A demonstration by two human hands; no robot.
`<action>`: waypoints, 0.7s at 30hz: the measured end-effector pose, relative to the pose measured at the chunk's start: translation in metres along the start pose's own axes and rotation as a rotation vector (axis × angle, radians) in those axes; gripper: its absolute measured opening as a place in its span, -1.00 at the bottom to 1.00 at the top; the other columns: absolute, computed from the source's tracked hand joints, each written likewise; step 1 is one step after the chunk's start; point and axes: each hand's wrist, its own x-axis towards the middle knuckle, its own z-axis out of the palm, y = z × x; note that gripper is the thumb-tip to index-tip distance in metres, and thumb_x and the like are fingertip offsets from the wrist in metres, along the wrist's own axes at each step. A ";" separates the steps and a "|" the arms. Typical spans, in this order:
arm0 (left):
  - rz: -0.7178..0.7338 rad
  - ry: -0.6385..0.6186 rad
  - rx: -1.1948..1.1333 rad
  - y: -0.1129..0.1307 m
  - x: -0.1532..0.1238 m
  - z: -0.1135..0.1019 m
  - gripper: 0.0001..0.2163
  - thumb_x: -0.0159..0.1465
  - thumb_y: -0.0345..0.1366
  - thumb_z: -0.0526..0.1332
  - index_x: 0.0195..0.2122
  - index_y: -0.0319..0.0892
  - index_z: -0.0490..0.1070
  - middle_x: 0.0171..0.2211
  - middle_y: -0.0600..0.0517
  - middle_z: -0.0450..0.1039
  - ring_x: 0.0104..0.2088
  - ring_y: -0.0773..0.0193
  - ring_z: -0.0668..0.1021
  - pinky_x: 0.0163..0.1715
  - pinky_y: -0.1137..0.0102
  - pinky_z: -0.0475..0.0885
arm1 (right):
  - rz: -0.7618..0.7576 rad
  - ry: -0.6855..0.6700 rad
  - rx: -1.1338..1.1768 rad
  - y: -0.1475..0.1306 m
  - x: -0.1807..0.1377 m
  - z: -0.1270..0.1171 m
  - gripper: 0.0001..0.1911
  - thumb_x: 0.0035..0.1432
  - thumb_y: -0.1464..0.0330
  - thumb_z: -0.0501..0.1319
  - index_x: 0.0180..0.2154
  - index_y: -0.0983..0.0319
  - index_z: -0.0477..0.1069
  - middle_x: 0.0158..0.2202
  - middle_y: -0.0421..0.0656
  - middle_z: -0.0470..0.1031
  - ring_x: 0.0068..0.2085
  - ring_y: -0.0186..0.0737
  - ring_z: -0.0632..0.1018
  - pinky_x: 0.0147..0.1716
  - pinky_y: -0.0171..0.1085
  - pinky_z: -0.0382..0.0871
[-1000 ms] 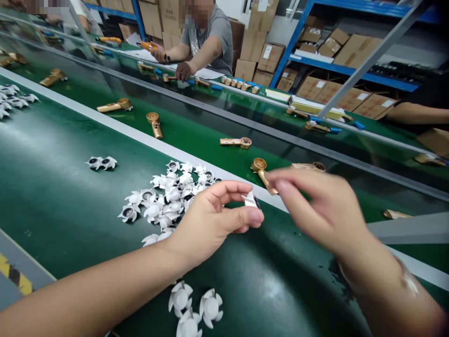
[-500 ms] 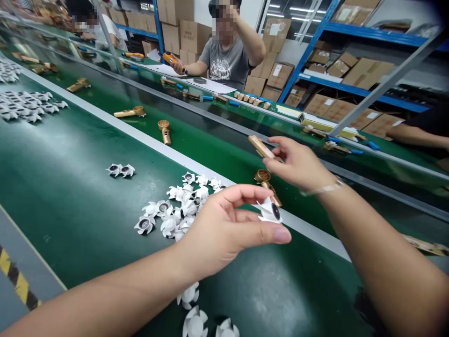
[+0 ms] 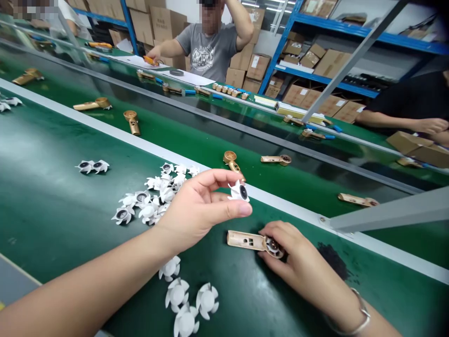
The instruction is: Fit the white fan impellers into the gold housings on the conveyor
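Observation:
Between the thumb and fingers of my left hand (image 3: 205, 199) is a small white fan impeller (image 3: 238, 191), its dark round hub turned to the right. My right hand (image 3: 293, 255) grips the round end of a gold handheld-fan housing (image 3: 247, 240). The hollow inside of that housing faces up, and its handle points left, low over the green work surface. Part of the round end is hidden by my fingers. White impellers (image 3: 149, 210) lie in a loose heap left of my left hand, and several more impellers (image 3: 185, 320) lie nearer to me.
A conveyor belt (image 3: 196, 140) runs beyond a pale rail (image 3: 280, 202), carrying gold housings (image 3: 91, 104). An angled metal post (image 3: 389, 210) stands at the right. Across the belt, a person in a grey shirt (image 3: 212, 54) holds an orange object (image 3: 151, 61); another person in black (image 3: 414, 105) sits right.
My right hand has come from above the belt to the near work surface with the gold housing. My left hand still holds the impeller. The view has shifted right.

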 end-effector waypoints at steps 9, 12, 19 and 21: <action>-0.142 -0.203 0.053 -0.012 -0.009 0.008 -0.63 0.06 -0.40 0.53 -0.10 -0.13 0.55 -0.39 0.09 0.57 -0.36 0.34 0.64 -0.30 0.48 0.57 | 0.056 0.181 0.085 -0.038 0.003 -0.045 -0.46 0.11 0.32 0.34 0.11 0.03 0.27 -0.08 -0.17 0.57 -0.19 -0.19 0.66 -0.23 -0.28 0.60; -0.074 -0.243 0.087 -0.015 -0.011 0.010 -0.64 0.01 -0.43 0.55 -0.15 -0.10 0.63 -0.15 0.04 0.54 -0.33 0.39 0.62 -0.27 0.49 0.58 | 0.017 0.185 0.173 -0.046 0.006 -0.049 -0.39 0.13 0.34 0.33 0.19 0.01 0.23 -0.07 -0.16 0.58 -0.23 -0.20 0.68 -0.28 -0.32 0.62; -0.003 -0.328 0.297 -0.017 -0.012 0.007 -0.57 0.01 -0.32 0.55 -0.05 0.03 0.65 -0.12 0.00 0.49 -0.34 0.37 0.56 -0.28 0.45 0.58 | -0.084 0.093 0.151 -0.052 0.006 -0.041 -0.07 0.16 0.44 0.22 0.44 -0.02 -0.16 0.33 0.00 0.21 0.06 -0.07 0.57 -0.09 -0.24 0.61; 0.030 -0.355 0.379 -0.016 -0.013 0.007 -0.55 0.02 -0.31 0.55 -0.02 0.05 0.63 -0.13 0.01 0.48 -0.32 0.36 0.56 -0.25 0.46 0.58 | -0.053 0.037 0.210 -0.055 0.006 -0.040 -0.02 0.17 0.46 0.22 0.46 -0.04 -0.25 0.37 0.00 0.13 -0.06 -0.17 0.62 -0.20 -0.32 0.62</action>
